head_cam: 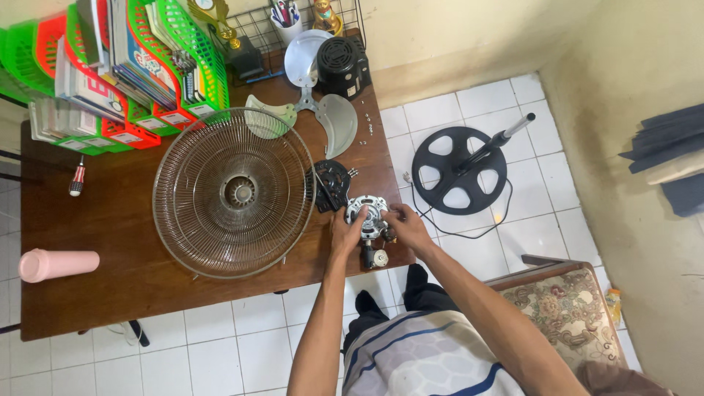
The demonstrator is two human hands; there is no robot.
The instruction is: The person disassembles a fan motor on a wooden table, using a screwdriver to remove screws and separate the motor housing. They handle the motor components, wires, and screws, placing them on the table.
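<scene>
A dark wooden table (110,220) stood on a white tiled floor (235,345), with cream walls (469,37) behind and right of it and an upholstered chair (572,308) nearby.

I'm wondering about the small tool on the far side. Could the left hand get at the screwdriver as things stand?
Probably, but not freely: the left hand is on the motor, and the fan grille lies between it and the screwdriver, so the arm would pass over or around it.
</scene>
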